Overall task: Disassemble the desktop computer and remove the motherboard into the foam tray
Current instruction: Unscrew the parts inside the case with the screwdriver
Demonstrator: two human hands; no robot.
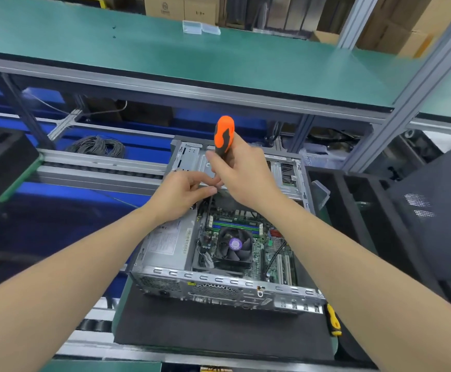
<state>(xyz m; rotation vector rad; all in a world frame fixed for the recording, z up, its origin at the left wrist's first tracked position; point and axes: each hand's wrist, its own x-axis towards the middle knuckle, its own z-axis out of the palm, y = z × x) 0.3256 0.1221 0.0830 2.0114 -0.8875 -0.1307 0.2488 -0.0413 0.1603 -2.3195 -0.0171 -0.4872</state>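
Grey cable coil (98,146) far left, behind the conveyor rail. L hand (181,194): fingers curled, pinching the thin shaft of the orange/black screwdriver (224,135) over the far-left part of the open PC case (219,288). R hand (243,178): fingers wrapped round the handle, tool near upright, tip down inside the case; exact contact pt can't be made out. Mobo (272,253) sits in the case w/ fan (233,247) on it, PSU (165,240) just left. Case rests on black foam mat (219,334). Yellow/black driver (333,320) lies at the case's near-right corner. Black foam tray (353,210) just right of the case.
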